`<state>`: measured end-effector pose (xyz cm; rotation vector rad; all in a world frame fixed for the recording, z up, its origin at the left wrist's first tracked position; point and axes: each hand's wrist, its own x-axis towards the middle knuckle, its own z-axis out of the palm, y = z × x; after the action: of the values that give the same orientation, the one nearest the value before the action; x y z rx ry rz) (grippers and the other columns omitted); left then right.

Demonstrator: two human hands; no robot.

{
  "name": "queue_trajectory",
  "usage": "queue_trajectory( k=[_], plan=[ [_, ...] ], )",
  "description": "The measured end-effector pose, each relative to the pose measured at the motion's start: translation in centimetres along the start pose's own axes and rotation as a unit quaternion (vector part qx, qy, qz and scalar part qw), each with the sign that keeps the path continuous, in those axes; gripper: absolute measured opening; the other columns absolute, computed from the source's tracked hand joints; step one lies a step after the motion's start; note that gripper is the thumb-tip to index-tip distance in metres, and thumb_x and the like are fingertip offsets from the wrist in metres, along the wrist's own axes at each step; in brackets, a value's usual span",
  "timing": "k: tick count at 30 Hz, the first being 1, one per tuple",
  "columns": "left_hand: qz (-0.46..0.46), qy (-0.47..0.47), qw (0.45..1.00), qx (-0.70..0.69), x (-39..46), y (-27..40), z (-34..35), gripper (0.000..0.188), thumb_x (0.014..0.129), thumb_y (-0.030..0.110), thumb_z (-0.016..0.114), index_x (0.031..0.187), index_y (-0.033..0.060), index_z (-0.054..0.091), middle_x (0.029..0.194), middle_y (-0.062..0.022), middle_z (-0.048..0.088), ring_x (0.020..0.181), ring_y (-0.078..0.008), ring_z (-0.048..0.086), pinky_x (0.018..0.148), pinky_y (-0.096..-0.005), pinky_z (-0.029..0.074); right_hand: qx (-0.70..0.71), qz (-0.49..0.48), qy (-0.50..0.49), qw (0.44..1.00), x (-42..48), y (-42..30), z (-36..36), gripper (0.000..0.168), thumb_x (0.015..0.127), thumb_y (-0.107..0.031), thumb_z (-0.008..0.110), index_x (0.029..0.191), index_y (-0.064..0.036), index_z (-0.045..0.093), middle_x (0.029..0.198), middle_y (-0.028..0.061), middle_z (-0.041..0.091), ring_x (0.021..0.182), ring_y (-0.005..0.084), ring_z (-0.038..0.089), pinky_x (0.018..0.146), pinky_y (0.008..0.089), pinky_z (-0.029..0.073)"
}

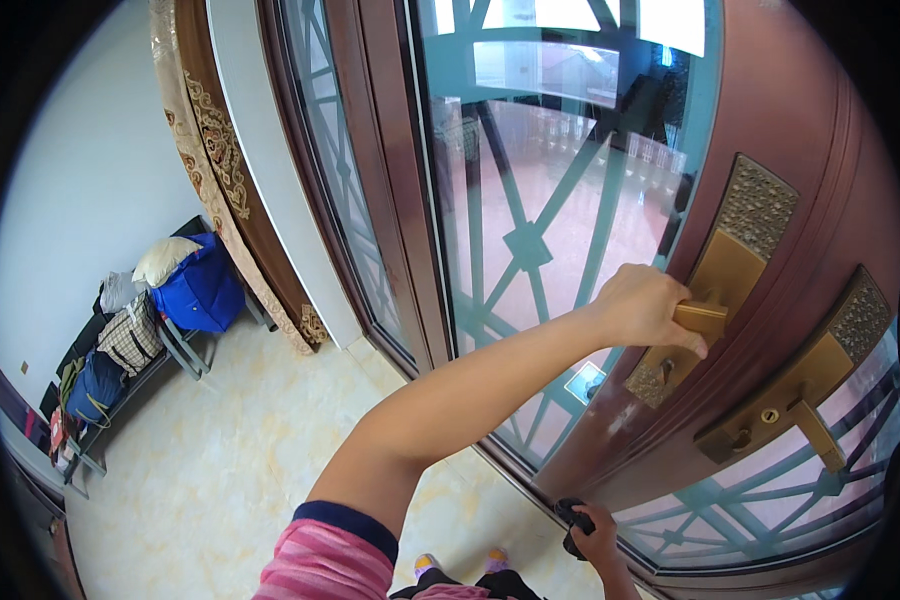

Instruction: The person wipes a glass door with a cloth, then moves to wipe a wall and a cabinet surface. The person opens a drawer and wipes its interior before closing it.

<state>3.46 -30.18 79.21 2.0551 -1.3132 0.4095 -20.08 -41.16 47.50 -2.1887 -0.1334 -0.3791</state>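
My left hand [649,307] is closed around the brass lever handle [701,318] of a dark red-brown door with glass and a metal lattice. The handle's brass plate [729,262] has textured ends and a small turn knob below the lever. Low down beside the door's lower part, my right hand [596,531] grips a black object [572,527] whose kind I cannot tell. On the adjoining door leaf is another brass lever handle [817,435], with a keyhole in its plate; neither hand touches it.
Along the left wall, a metal bench [176,349] holds a blue bag [201,289], a checked bag [129,335], a dark blue bag [96,390] and a cream cushion or sack [165,259]. A patterned curtain [221,150] hangs by the door frame. The floor is marble-look tile.
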Motion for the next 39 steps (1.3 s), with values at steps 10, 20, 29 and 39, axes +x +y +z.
queue_trajectory(
  k=[10,20,29,39],
  plan=[
    [-0.067,0.003,0.995,-0.076,-0.3,0.3,1.1,0.052,0.056,0.06,0.073,0.074,0.0111,0.067,0.069,-0.0112,0.063,0.071,-0.03,0.062,0.066,-0.037,0.048,-0.015,0.031,0.045,0.998,-1.1,-2.2,1.9,0.033,0.063,-0.002,0.062,0.096,-0.006,0.062,0.095,0.0175,0.061,0.088,0.0358,0.057,0.079,0.0404,0.046],
    [-0.042,0.022,0.997,-0.066,0.3,-1.0,2.4,0.064,0.055,0.069,0.069,0.08,0.0097,0.069,0.075,-0.0127,0.066,0.075,-0.0301,0.064,0.071,-0.037,0.05,-0.022,0.078,0.098,0.992,-3.7,-2.8,1.5,0.034,0.063,0.0,0.06,0.097,-0.005,0.061,0.095,0.0172,0.06,0.088,0.0344,0.057,0.081,0.0386,0.046],
    [-0.044,0.041,0.998,-0.031,0.2,-0.8,2.5,0.055,0.059,0.062,0.071,0.083,0.0126,0.07,0.074,-0.0069,0.066,0.071,-0.0225,0.064,0.068,-0.0316,0.049,-0.04,0.087,0.12,0.988,-4.4,-3.1,0.9,0.036,0.062,0.001,0.06,0.097,-0.005,0.062,0.097,0.0169,0.061,0.091,0.0338,0.057,0.082,0.0381,0.046],
    [-0.066,0.009,0.997,-0.045,-0.4,-0.1,1.9,0.063,0.059,0.069,0.067,0.082,0.0104,0.069,0.075,-0.0107,0.066,0.075,-0.0271,0.064,0.07,-0.0364,0.049,-0.042,0.08,0.135,0.987,-5.0,-3.6,1.1,0.035,0.062,0.0,0.06,0.096,-0.005,0.063,0.098,0.0174,0.061,0.092,0.0339,0.057,0.084,0.0384,0.046]
  ],
)
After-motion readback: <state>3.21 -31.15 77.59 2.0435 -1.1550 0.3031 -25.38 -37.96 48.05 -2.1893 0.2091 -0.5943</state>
